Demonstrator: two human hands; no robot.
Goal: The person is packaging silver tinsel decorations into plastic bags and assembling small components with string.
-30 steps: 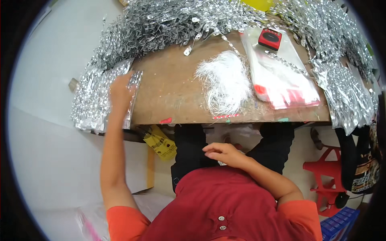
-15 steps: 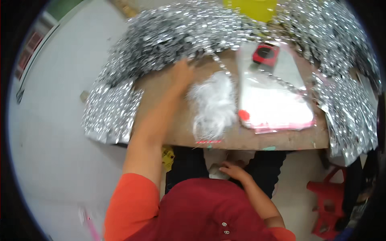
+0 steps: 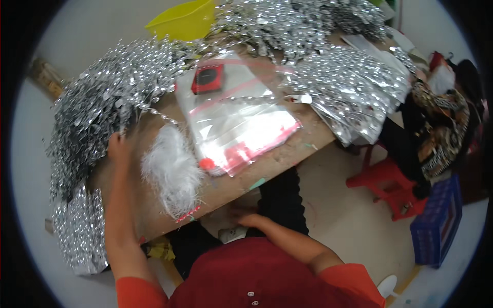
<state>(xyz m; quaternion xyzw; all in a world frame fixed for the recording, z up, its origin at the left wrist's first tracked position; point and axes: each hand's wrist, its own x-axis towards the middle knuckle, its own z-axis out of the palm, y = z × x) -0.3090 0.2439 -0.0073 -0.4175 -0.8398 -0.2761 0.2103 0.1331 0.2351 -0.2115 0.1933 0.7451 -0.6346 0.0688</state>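
Note:
My left hand [image 3: 118, 148] is at the inner edge of a big heap of silver tinsel strands [image 3: 97, 97]. Its fingers are closed on a shiny strand there. A fluffy white feathery bundle [image 3: 173, 167] lies on the brown table just right of that forearm. Beyond the bundle is a stack of clear plastic bags [image 3: 226, 133] with pink edges, and a twisted silver strand lies across it. My right hand [image 3: 247, 217] is low, below the table's front edge and close to my lap. Its fingers are dim and blurred.
A red box-like object with a black round face [image 3: 208, 78] rests on the bags. More silver tinsel [image 3: 354, 82] covers the table's right side. A yellow basin [image 3: 185, 20] stands at the back. Right of the table are a red stool [image 3: 390, 179] and a blue crate [image 3: 436, 226].
The view has swung to the right, so the table appears tilted and further left. My left hand remains by the tinsel heap; my right hand stays low beneath the table edge.

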